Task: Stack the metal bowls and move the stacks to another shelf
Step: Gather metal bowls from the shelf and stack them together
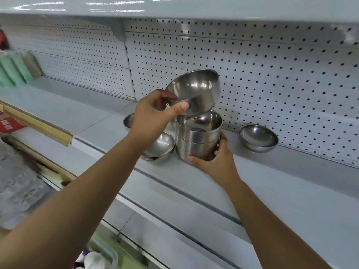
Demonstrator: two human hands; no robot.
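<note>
A stack of several metal bowls [198,140] stands on the grey shelf [272,183]. My right hand [213,162] grips the stack's base from the front right. My left hand [155,115] pinches the rim of a single metal bowl [196,90], tilted and held just above the stack's top. A short pile of two bowls [161,147] sits left of the stack, partly behind my left forearm. Another bowl [128,121] peeks out behind my left hand. One loose bowl [258,137] rests to the right by the pegboard.
A white pegboard wall [272,74] backs the shelf, and an upper shelf [174,8] hangs overhead. Green packages [13,70] stand far left. A wooden-coloured rail [38,125] edges the left section. Lower shelves hold plastic containers [101,253].
</note>
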